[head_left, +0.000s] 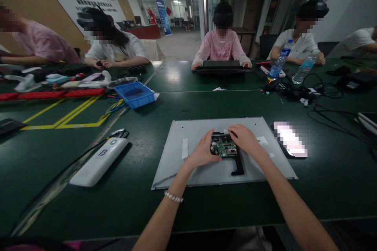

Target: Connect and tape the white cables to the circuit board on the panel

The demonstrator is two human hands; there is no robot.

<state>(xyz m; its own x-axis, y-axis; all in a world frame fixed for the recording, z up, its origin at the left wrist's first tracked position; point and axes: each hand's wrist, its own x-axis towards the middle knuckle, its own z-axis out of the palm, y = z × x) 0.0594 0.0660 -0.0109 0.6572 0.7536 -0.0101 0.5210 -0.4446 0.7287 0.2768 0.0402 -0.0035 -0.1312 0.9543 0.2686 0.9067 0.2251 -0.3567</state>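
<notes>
A grey metal panel lies flat on the dark green table in front of me. A small green circuit board sits near its middle, with a black bracket running down from it. My left hand grips the board's left edge, fingers curled. My right hand holds its upper right side, fingers bent over the top. A strip of white tape sticks to the panel left of my left hand.
A white power bank lies to the left, a phone to the right. Farther off are a blue bin, red bars, two water bottles, tangled black cables. Several people sit around the table.
</notes>
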